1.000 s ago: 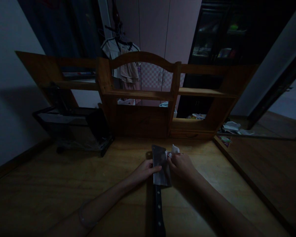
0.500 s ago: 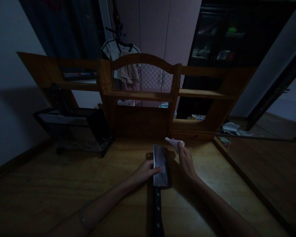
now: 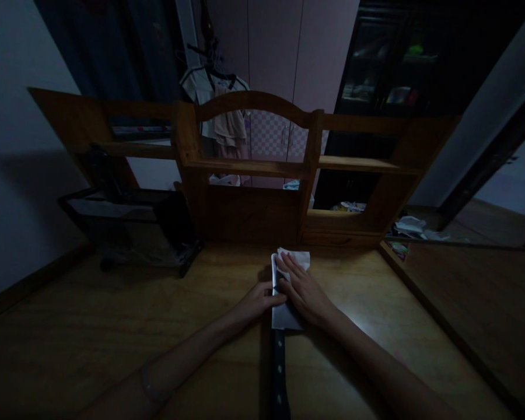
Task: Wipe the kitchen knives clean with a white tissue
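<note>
A cleaver (image 3: 285,318) with a broad grey blade and a black riveted handle is in the middle of the head view, its handle toward me. My left hand (image 3: 259,298) pinches the blade's left edge, thumb lying on its face. My right hand (image 3: 305,291) presses a folded white tissue (image 3: 304,260) onto the upper part of the blade, fingers stretched over it. Much of the blade is hidden under the tissue and this hand.
Under the cleaver spreads a wooden desk top (image 3: 192,338). Behind it rises a wooden shelf unit (image 3: 249,169). A dark-framed rack (image 3: 131,227) stands at the back left. The desk's raised edge (image 3: 437,315) runs along the right side.
My right hand has moved left and brought the tissue from beside the cleaver down onto its blade. My left hand keeps its pinch on the blade.
</note>
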`<state>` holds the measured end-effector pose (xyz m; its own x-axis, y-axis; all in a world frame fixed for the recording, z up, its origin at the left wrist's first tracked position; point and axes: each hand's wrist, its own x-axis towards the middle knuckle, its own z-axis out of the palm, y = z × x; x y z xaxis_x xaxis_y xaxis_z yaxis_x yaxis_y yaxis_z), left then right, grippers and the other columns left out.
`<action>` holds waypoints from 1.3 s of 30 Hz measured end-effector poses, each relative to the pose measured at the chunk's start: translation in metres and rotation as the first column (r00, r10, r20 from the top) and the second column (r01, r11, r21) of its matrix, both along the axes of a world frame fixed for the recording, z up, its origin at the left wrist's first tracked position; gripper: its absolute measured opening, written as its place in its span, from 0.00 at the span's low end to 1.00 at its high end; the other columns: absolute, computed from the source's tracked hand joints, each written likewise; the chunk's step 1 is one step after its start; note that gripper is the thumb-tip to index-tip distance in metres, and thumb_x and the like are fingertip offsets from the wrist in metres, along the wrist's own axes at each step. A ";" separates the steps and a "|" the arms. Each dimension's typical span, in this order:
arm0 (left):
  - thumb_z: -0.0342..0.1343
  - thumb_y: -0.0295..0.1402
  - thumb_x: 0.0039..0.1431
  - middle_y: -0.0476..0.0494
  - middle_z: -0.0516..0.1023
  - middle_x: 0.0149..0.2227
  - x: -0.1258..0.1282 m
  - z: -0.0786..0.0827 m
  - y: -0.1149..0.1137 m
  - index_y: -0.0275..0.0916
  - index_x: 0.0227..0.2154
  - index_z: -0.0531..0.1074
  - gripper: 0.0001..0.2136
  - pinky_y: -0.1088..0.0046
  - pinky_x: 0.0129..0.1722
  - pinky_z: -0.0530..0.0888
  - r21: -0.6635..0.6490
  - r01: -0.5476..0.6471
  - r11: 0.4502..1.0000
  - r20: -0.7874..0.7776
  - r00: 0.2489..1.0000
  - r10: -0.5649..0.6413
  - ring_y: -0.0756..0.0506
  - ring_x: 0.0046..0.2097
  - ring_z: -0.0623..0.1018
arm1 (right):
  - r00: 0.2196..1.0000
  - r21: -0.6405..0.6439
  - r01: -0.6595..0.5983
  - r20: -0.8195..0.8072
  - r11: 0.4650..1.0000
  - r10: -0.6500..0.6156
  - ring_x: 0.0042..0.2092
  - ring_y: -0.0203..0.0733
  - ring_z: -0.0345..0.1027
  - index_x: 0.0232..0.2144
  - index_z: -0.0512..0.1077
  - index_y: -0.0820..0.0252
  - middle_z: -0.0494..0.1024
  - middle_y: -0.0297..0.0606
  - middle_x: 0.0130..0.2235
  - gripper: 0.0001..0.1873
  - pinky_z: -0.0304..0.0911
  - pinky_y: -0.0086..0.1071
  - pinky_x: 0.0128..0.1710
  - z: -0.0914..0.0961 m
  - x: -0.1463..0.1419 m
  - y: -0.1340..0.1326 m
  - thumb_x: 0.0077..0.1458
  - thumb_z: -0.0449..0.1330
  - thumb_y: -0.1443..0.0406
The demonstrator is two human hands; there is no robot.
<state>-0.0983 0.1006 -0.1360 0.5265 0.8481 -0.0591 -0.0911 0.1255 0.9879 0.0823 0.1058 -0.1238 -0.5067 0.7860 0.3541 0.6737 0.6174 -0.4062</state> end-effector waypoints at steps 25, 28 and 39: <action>0.63 0.36 0.49 0.41 0.79 0.38 0.002 -0.003 -0.001 0.33 0.38 0.76 0.15 0.67 0.44 0.69 0.016 -0.002 1.000 -0.006 1.000 0.002 0.41 0.42 0.76 | 0.996 0.142 -0.088 -0.004 0.986 0.090 0.67 0.42 0.40 0.66 0.44 0.54 0.49 0.35 0.67 0.27 0.47 0.44 0.64 0.020 -0.004 -0.012 0.67 0.42 0.62; 0.64 0.36 0.47 0.41 0.79 0.37 0.002 -0.002 -0.002 0.32 0.37 0.76 0.15 0.67 0.43 0.69 0.010 -0.012 1.000 0.004 1.000 0.012 0.42 0.40 0.76 | 0.992 0.102 -0.122 0.016 0.987 0.121 0.67 0.42 0.41 0.66 0.45 0.54 0.49 0.35 0.66 0.26 0.48 0.44 0.64 0.019 -0.007 -0.014 0.67 0.42 0.61; 0.64 0.39 0.49 0.39 0.79 0.39 -0.001 0.003 -0.003 0.32 0.37 0.76 0.16 0.66 0.42 0.70 -0.063 -0.032 0.997 0.028 0.999 0.034 0.40 0.40 0.77 | 0.995 0.132 0.034 0.087 0.991 -0.046 0.63 0.47 0.54 0.60 0.60 0.61 0.60 0.43 0.62 0.23 0.53 0.45 0.61 0.016 0.011 -0.005 0.66 0.44 0.62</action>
<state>-0.0997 0.0977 -0.1331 0.5003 0.8603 -0.0978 -0.1244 0.1832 0.9752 0.0936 0.1005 -0.1080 -0.5100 0.7564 0.4096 0.7292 0.6328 -0.2605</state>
